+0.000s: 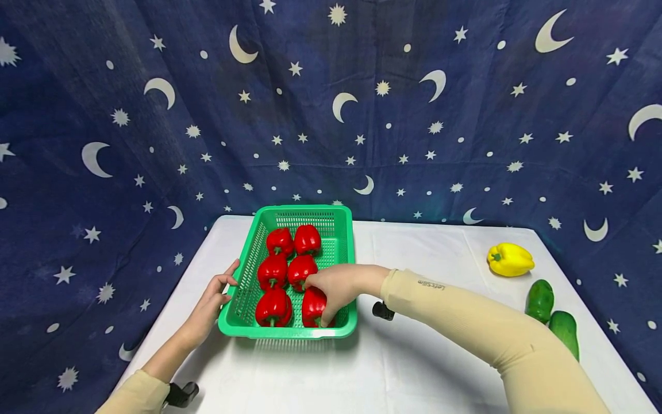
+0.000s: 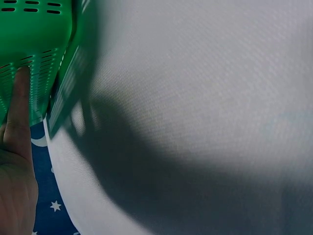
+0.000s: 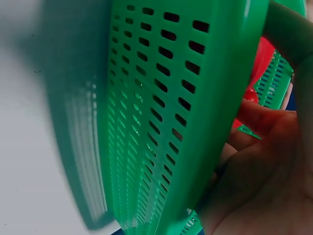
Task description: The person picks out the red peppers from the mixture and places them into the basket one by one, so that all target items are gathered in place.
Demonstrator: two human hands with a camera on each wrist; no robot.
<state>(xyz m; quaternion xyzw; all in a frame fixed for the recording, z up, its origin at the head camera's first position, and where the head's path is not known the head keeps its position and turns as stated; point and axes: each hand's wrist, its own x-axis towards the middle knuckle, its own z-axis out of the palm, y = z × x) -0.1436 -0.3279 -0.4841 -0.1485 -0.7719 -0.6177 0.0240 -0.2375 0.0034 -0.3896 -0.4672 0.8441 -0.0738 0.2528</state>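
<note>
A green plastic basket with slotted walls holds several red bell peppers, set in two rough columns. My right hand reaches in over the basket's right side and grips the red bell pepper in the front right corner, thumb at its stem end and fingers on its far side. In the right wrist view, the basket wall hides most of that pepper. At the left rim, my left hand touches the basket from outside. Seen from the left wrist, a straight finger lies along the slotted wall.
On the right of the white-covered table lie a yellow bell pepper and two dark green vegetables, one partly behind the other near the right forearm. A dark blue curtain with moons and stars hangs behind.
</note>
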